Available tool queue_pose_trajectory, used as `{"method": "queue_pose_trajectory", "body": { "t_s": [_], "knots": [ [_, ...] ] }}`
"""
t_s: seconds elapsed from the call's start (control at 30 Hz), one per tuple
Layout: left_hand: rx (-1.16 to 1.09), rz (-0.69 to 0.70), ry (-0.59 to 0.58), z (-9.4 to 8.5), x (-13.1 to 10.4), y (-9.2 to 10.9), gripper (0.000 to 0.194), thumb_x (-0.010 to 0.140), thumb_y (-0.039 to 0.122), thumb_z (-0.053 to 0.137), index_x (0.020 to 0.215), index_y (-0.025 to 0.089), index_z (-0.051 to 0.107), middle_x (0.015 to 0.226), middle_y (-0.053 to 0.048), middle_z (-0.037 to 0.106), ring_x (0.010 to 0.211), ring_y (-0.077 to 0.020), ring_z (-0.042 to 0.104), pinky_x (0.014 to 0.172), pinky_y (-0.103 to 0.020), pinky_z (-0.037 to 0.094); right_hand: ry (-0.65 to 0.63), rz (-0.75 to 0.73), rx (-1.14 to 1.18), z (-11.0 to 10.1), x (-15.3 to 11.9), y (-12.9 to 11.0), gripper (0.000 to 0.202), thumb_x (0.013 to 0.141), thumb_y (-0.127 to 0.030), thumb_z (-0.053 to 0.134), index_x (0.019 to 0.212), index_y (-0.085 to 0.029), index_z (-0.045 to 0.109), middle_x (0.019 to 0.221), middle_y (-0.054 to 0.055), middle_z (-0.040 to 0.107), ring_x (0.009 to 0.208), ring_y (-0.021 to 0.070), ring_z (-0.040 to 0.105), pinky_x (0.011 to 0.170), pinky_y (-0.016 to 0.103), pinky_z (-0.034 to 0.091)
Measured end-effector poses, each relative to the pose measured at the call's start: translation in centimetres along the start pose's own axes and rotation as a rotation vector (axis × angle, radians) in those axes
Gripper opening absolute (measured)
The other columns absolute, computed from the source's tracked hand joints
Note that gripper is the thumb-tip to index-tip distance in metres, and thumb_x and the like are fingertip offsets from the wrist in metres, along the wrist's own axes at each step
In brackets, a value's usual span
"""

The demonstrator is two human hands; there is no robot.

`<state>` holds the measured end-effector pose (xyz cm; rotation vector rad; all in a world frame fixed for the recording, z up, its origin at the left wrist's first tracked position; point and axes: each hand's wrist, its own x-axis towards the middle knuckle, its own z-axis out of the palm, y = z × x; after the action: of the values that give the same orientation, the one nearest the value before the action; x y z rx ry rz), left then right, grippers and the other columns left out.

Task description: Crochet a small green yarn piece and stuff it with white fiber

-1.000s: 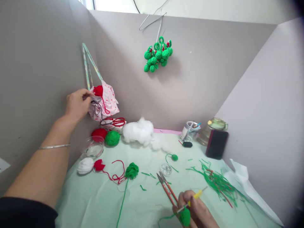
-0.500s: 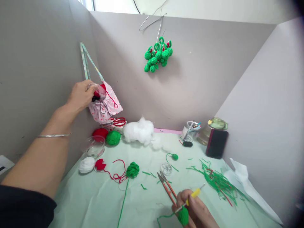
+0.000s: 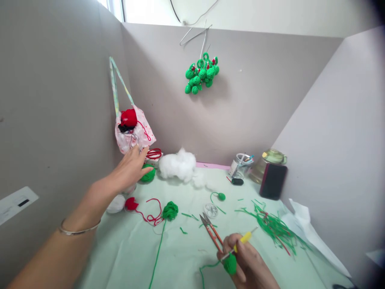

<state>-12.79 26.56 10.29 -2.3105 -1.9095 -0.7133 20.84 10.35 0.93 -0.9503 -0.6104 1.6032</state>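
Right hand (image 3: 250,260) pinching a yellow-handled hook (image 3: 245,238) and small green yarn piece (image 3: 230,264), orange snips (image 3: 214,239) just beside on the table (image 3: 129,257), left hand (image 3: 128,170) spread wide near the pink bag (image 3: 140,131)

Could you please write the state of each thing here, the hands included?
Left hand: open, in front of pink bag
Right hand: closed on yellow-handled hook and green crochet piece
Pink bag: open, red yarn inside
Snips: blades parted
Red scissors: blades hidden
Phone: propped up, screen dark
Jar: open, holding slim items
Jug: lid on
Green crochet cluster: hanging
White stuffing: loose
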Motion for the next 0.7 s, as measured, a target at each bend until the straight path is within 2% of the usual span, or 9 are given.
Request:
{"method": "queue_pose_trajectory", "body": {
  "t_s": [0.13,0.23,0.33,0.43,0.5,0.53,0.6,0.63,0.7],
  "knots": [
    [-0.014,-0.028,0.065,1.0,-1.7,-0.3,0.069,0.096,0.032,0.059,0.159,0.011,0.037,0.165,-0.031,0.033,0.156,-0.0499,0.031,0.120,-0.063,0.036,0.024,-0.026,-0.020,0.7,-0.6,-0.2,0.045,0.073,-0.058,0.089,0.080,-0.017,0.072,0.078,0.002,0.065,0.071,0.0110,0.053,0.071,0.023,0.045],
    [-0.049,-0.039,0.113,1.1,-3.0,-0.6,0.073,0.099,0.036,0.057,0.163,0.013,0.031,0.172,-0.031,0.018,0.161,-0.0492,0.020,0.123,-0.063,0.034,0.047,-0.049,-0.043,1.3,-1.3,-0.5,0.044,0.073,-0.058,0.089,0.081,-0.018,0.073,0.076,0.001,0.064,0.068,0.0110,0.050,0.069,0.023,0.044],
    [-0.129,-0.040,0.192,0.8,-4.7,-0.4,0.077,0.097,0.037,0.060,0.165,0.017,0.029,0.176,-0.026,0.012,0.163,-0.0458,0.015,0.126,-0.063,0.030,0.055,-0.059,-0.054,1.8,-2.2,-0.7,0.042,0.074,-0.056,0.088,0.083,-0.018,0.075,0.075,0.000,0.064,0.061,0.0083,0.043,0.067,0.023,0.044],
    [-0.263,-0.035,0.205,-0.1,-7.2,1.1,0.078,0.095,0.038,0.065,0.164,0.021,0.033,0.178,-0.019,0.013,0.164,-0.0425,0.016,0.129,-0.063,0.024,0.055,-0.076,-0.040,2.1,-3.4,-0.8,0.041,0.074,-0.055,0.089,0.085,-0.018,0.075,0.073,-0.001,0.062,0.062,0.0080,0.042,0.070,0.023,0.047],
    [-0.461,-0.047,0.120,-0.8,-9.7,3.1,0.073,0.095,0.044,0.067,0.160,0.026,0.041,0.178,-0.015,0.021,0.162,-0.0406,0.023,0.129,-0.062,0.026,0.071,-0.106,-0.040,2.2,-4.2,-0.7,0.040,0.073,-0.054,0.090,0.085,-0.019,0.075,0.074,-0.001,0.061,0.065,0.0099,0.045,0.070,0.024,0.049],
    [-0.633,-0.065,0.066,-1.2,-11.1,4.3,0.069,0.094,0.048,0.068,0.157,0.029,0.046,0.176,-0.012,0.026,0.158,-0.0401,0.033,0.127,-0.060,0.031,0.086,-0.125,-0.045,2.2,-4.6,-0.7,0.040,0.073,-0.054,0.090,0.085,-0.019,0.075,0.076,0.000,0.062,0.067,0.0110,0.048,0.069,0.025,0.050],
    [-1.068,-0.129,-0.181,-1.7,-14.1,6.9,0.061,0.098,0.055,0.062,0.154,0.034,0.050,0.172,-0.011,0.036,0.147,-0.0406,0.050,0.119,-0.061,0.044,0.112,-0.162,-0.070,2.4,-5.4,-0.6,0.040,0.073,-0.054,0.090,0.085,-0.019,0.075,0.080,0.002,0.066,0.067,0.0115,0.050,0.069,0.026,0.051],
    [-1.257,-0.117,-0.313,-1.8,-15.6,8.1,0.060,0.099,0.059,0.059,0.154,0.034,0.051,0.170,-0.013,0.041,0.147,-0.0416,0.051,0.116,-0.061,0.046,0.118,-0.184,-0.090,2.5,-5.8,-0.5,0.041,0.074,-0.055,0.089,0.086,-0.019,0.076,0.081,0.002,0.068,0.066,0.0107,0.050,0.068,0.026,0.052],
    [-1.561,-0.039,-0.539,-1.5,-18.5,10.3,0.064,0.098,0.066,0.056,0.153,0.033,0.054,0.174,-0.013,0.034,0.156,-0.0440,0.037,0.112,-0.060,0.050,0.126,-0.262,-0.132,2.9,-6.9,-0.2,0.040,0.074,-0.056,0.088,0.086,-0.019,0.077,0.082,0.002,0.070,0.058,0.0076,0.047,0.066,0.026,0.052]
  ]
}}
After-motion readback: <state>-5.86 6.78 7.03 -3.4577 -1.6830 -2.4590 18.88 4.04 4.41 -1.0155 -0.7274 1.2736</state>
